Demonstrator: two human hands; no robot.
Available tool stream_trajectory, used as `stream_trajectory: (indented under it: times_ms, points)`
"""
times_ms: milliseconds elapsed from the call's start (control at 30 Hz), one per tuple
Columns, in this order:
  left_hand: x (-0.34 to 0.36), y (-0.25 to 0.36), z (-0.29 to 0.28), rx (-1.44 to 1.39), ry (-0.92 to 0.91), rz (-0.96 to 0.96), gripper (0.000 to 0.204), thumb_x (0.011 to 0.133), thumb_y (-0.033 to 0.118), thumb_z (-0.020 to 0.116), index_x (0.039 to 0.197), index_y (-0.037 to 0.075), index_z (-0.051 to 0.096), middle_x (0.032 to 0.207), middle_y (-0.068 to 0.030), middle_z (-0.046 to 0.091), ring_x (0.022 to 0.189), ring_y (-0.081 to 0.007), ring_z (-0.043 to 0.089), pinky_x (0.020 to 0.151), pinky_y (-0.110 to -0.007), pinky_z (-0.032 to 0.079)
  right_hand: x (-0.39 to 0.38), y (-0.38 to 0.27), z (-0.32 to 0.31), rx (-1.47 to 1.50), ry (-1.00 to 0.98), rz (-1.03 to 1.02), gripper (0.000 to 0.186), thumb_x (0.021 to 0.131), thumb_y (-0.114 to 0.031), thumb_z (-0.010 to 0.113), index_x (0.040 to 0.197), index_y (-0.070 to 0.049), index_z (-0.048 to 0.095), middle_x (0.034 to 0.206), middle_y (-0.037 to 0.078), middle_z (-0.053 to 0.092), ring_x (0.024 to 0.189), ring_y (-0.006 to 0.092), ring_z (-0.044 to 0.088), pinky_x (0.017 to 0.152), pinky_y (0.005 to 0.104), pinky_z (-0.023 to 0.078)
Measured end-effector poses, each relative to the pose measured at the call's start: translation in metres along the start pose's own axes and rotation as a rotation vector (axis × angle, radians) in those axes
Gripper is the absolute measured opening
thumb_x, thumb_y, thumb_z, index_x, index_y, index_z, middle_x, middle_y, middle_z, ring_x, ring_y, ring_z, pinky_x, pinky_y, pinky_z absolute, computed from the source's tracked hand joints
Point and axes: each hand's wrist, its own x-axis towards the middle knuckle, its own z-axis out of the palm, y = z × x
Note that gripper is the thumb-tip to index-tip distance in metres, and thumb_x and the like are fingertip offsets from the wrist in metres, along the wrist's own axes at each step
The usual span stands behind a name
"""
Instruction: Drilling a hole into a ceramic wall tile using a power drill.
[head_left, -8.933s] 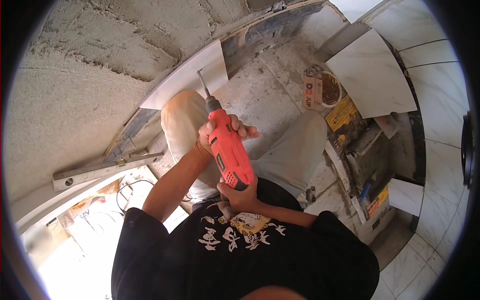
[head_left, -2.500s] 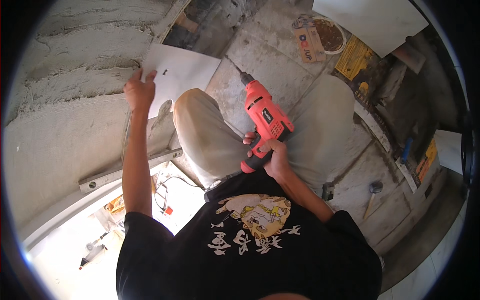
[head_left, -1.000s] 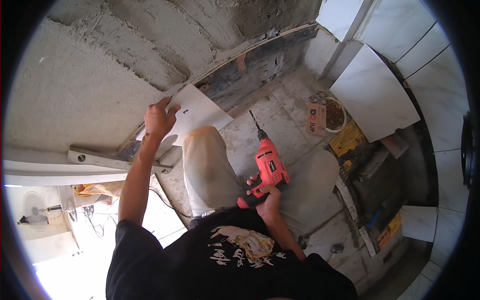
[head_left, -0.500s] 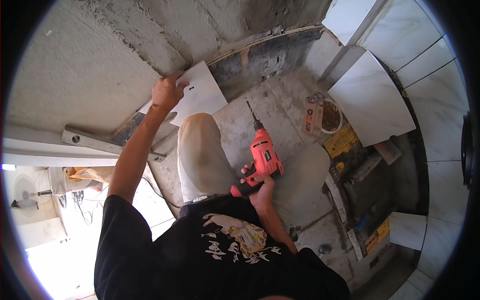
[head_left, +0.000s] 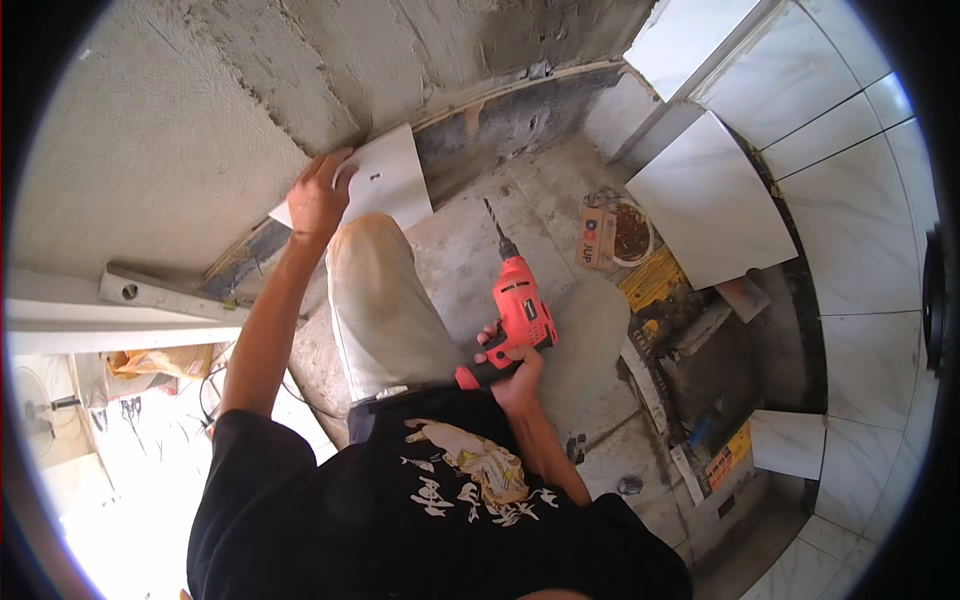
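Observation:
My left hand is closed on a white tile that stands against the low part of the rough wall, fingers over its upper edge and thumb on its face. Near the thumb, a small dark hole shows in the tile. My knee hides the tile's lower part. In my right hand is a red power drill, gripped by its handle over my lap. A long twist bit points from the drill toward the wall, apart from the tile.
At the left, a metal straightedge lies along the wall's foot. A large white tile leans at the right. Near it are a round container of brown material, a cardboard piece and yellow packaging. A smaller tile sits lower right.
The whole view has shifted slightly, so most things appear farther left. The tile's rounded notch, visible before, is now hidden. Both hands keep their holds.

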Motion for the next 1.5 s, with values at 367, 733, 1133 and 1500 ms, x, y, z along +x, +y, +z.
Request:
stream_trajectory:
  times_ms: [367, 733, 1133, 1500]
  points:
    - [0.011, -0.007, 0.005, -0.018, -0.044, -0.12, 0.016, 0.083, 0.033, 0.075, 0.097, 0.025, 0.074, 0.084, -0.0024, 0.073, 0.072, -0.0285, 0.07, 0.058, -0.039, 0.055, -0.026, 0.039, 0.054, 0.123, 0.101, -0.101, 0.068, 0.057, -0.01, 0.057, 0.125, -0.001, 0.05, 0.105, 0.012, 0.06, 0.097, 0.0285, 0.059, 0.071, 0.0412, 0.052]
    - [0.012, -0.014, 0.008, -0.024, -0.11, -0.079, 0.018, 0.083, 0.031, 0.076, 0.099, 0.023, 0.075, 0.09, -0.0012, 0.075, 0.077, -0.0241, 0.072, 0.062, -0.036, 0.056, -0.044, 0.087, 0.116, 0.058, 0.243, -0.101, 0.073, 0.055, -0.01, 0.058, 0.127, -0.001, 0.05, 0.109, 0.017, 0.064, 0.098, 0.0284, 0.061, 0.071, 0.0415, 0.053]
    - [0.011, -0.009, 0.0, -0.077, -0.151, -0.191, 0.02, 0.079, 0.025, 0.076, 0.099, 0.024, 0.073, 0.09, -0.0019, 0.074, 0.076, -0.0262, 0.071, 0.063, -0.039, 0.055, -0.046, 0.084, 0.107, -0.139, 0.203, -0.051, 0.072, 0.058, -0.009, 0.055, 0.129, 0.0, 0.049, 0.122, 0.022, 0.063, 0.109, 0.0334, 0.061, 0.079, 0.0431, 0.053]
    - [-0.001, -0.02, 0.005, -0.162, -0.077, -0.177, 0.018, 0.084, 0.026, 0.071, 0.1, 0.021, 0.072, 0.089, -0.0062, 0.072, 0.077, -0.0303, 0.07, 0.065, -0.043, 0.056, -0.04, 0.064, 0.092, 0.003, -0.046, 0.13, 0.068, 0.059, -0.003, 0.061, 0.126, -0.004, 0.051, 0.124, 0.009, 0.061, 0.12, 0.0245, 0.056, 0.094, 0.041, 0.049]
